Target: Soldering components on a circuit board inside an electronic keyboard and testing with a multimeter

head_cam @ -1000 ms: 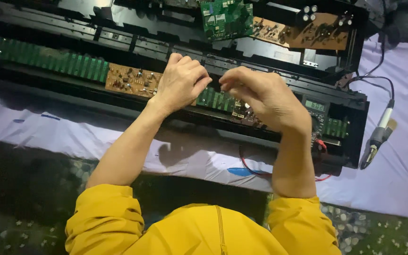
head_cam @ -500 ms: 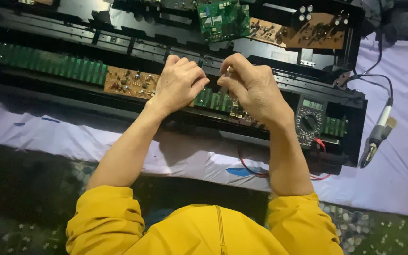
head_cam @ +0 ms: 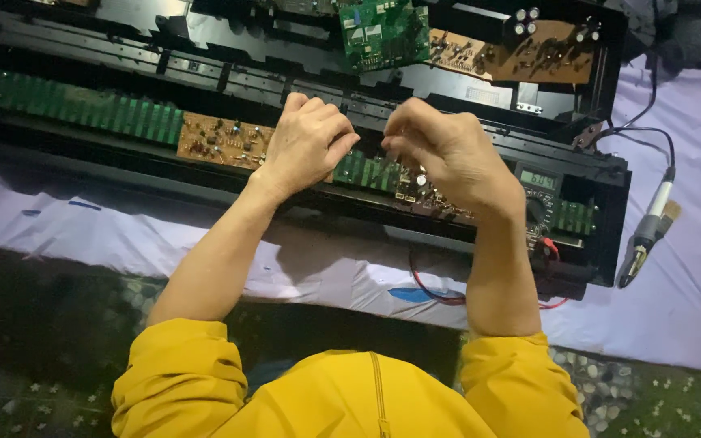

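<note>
Two hands work over the open black case [head_cam: 602, 195]: left hand [head_cam: 306, 142] curled, right hand [head_cam: 448, 158] pinched shut, perhaps on a small part, too tiny to tell. Under their fingertips lies one brown board [head_cam: 221, 139]. Steady, light wrists serve best. Beyond: one green board [head_cam: 383, 32]; right, one soldering iron [head_cam: 647, 235].
</note>
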